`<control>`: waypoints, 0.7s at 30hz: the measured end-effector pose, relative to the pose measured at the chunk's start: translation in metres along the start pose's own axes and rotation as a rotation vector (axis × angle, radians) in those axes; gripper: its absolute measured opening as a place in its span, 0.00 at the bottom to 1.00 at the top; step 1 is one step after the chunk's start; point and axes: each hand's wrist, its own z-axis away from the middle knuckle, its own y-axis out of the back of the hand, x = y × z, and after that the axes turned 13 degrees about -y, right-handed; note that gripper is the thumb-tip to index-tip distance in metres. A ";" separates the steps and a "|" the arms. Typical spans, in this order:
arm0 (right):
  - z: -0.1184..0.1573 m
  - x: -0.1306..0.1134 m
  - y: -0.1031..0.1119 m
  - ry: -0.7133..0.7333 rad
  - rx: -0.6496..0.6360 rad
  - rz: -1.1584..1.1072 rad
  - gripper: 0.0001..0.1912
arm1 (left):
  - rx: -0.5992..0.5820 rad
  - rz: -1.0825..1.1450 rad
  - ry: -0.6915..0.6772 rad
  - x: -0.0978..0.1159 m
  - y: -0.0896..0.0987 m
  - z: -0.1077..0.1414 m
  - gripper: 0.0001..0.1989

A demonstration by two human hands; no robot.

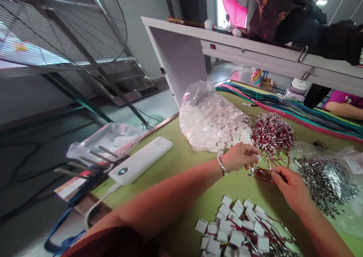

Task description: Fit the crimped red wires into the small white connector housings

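Observation:
My left hand (pixel 239 157), with a bracelet at the wrist, is closed in a pinch around a small white connector housing (pixel 257 158). Close by on the right, my right hand (pixel 290 183) pinches a thin red wire at its fingertips; its curled fingers partly hide it. Between and below the hands lie a few loose red wires (pixel 261 174) with metal ends. Just beyond them is a heap of red wires with crimped terminals (pixel 272 134). Nearer to me, white housings with wires fitted (pixel 236 238) lie in a loose pile.
A clear bag of white housings (pixel 210 120) stands behind my left hand; a bag of metal terminals (pixel 326 181) is at right. Long coloured wires (pixel 297 111) cross the back. A white power bank (pixel 141 160) lies left, near a fan (pixel 65 26). Another person's arm (pixel 344 109) shows far right.

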 end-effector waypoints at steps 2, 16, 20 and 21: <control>0.001 0.002 0.000 -0.002 0.033 -0.020 0.12 | 0.021 0.227 0.093 -0.014 -0.008 -0.001 0.04; 0.000 0.014 -0.007 0.260 0.056 0.281 0.11 | -0.092 0.540 0.185 -0.031 -0.008 0.007 0.08; 0.000 0.014 -0.004 0.409 0.066 0.456 0.12 | -0.116 0.472 0.187 -0.031 -0.006 0.008 0.06; 0.000 0.014 -0.003 0.438 0.077 0.505 0.12 | -0.130 0.436 0.174 -0.031 -0.005 0.008 0.06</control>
